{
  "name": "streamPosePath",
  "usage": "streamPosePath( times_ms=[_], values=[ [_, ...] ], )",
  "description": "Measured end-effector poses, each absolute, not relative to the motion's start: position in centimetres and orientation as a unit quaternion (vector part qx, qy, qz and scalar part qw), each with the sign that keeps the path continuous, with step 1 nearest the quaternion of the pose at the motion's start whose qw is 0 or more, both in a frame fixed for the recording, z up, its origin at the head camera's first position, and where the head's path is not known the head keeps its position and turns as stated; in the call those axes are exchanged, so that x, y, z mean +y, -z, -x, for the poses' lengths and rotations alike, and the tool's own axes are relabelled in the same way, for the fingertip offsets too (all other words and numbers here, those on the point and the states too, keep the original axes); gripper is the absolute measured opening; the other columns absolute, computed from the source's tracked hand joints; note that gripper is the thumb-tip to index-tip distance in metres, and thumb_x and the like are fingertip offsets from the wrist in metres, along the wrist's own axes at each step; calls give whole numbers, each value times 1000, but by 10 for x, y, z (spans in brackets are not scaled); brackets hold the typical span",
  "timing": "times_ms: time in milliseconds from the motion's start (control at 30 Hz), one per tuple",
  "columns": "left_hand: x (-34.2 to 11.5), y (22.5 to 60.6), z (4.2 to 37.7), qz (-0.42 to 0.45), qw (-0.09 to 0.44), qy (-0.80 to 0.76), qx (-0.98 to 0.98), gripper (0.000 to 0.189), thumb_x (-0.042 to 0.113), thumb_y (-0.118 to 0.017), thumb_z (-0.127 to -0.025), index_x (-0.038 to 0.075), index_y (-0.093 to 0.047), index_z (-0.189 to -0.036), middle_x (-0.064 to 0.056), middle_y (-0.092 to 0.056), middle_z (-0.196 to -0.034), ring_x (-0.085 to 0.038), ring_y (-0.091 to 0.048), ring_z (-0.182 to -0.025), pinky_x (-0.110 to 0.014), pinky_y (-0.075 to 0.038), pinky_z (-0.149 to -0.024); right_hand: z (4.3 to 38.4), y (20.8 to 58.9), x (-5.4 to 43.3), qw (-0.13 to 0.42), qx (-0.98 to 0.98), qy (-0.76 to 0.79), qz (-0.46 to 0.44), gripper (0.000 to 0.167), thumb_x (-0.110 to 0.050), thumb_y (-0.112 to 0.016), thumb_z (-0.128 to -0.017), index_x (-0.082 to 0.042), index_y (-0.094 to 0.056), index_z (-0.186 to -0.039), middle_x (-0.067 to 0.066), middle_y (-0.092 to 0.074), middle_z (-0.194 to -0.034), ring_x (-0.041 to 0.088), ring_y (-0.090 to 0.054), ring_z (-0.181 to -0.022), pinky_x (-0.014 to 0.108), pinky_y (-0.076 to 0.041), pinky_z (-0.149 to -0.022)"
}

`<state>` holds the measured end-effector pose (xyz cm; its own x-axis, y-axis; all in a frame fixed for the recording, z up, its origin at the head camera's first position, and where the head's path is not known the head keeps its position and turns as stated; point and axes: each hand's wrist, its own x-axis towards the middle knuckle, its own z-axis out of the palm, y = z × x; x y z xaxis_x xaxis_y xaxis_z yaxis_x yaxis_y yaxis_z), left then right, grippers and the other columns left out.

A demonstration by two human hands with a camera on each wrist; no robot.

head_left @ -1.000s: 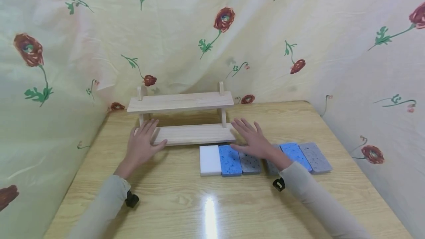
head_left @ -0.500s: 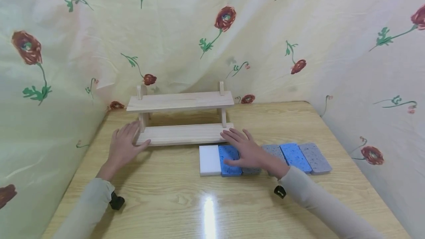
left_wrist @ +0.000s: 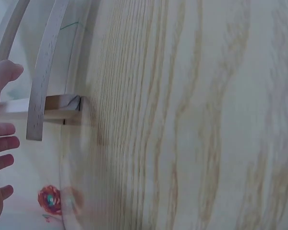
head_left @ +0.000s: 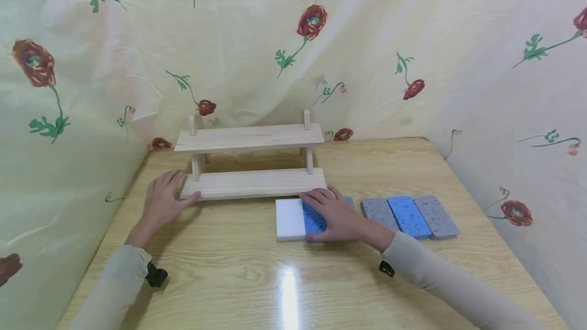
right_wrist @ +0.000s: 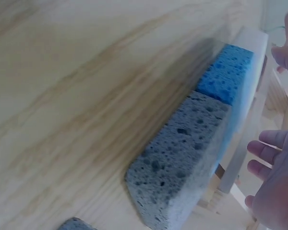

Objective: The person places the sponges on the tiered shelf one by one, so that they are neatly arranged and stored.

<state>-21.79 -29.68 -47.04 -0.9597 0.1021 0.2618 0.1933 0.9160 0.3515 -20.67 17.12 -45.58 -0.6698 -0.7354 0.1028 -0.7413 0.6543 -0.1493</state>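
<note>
A two-tier wooden shelf [head_left: 257,184] stands at the back of the table. At its left end is my left hand [head_left: 160,202], fingers extended and thumb by the lower board's front edge; contact is hard to tell. My right hand [head_left: 338,219] spans the blue sponge [head_left: 313,216] and the grey sponge [right_wrist: 177,148], partly hiding both. Its fingers point toward the shelf, while the thumb lies toward the near edge. In the right wrist view that hand's fingers look spread and apart from the sponges. A white sponge [head_left: 290,220] adjoins the blue one on the left.
Farther right lie a second grey sponge [head_left: 378,213], a second blue sponge [head_left: 409,216] and a third grey sponge [head_left: 435,216], side by side. Flowered cloth [head_left: 257,39] encloses the wooden table [head_left: 229,274] at the back and sides.
My left hand has shifted left, from in front of the shelf's upright to its left end. My right hand has come down and nearer, off the shelf's right end and over the sponges.
</note>
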Motion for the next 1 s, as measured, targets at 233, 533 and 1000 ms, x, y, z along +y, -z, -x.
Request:
streamPosePath(
  times_ms=[233,533,1000],
  values=[
    [-302,473,220,93,116,204,-968,77,50,-71,-91,-6,-53,-142,-29,-48,-148,-50,-38,-139,-71,-26,-113,206,463,166,3,-912,-69,-404,100,-69,-69,-82,-9,-39,-157,9,-45,-156,29,-41,-145,63,-25,-121],
    [-302,469,220,105,79,206,-970,77,51,-69,-92,-3,-54,-143,-28,-49,-150,-51,-35,-141,-72,-25,-114,206,467,157,11,-919,-40,-391,107,-76,-66,-79,-7,-39,-156,9,-46,-153,27,-43,-142,61,-25,-121],
    [-306,467,224,102,55,197,-973,84,54,-71,-90,-4,-49,-147,-26,-46,-154,-51,-34,-142,-72,-26,-114,205,471,149,16,-922,-60,-381,110,-76,-69,-76,-2,-42,-152,13,-47,-148,31,-43,-137,64,-27,-118]
  ],
)
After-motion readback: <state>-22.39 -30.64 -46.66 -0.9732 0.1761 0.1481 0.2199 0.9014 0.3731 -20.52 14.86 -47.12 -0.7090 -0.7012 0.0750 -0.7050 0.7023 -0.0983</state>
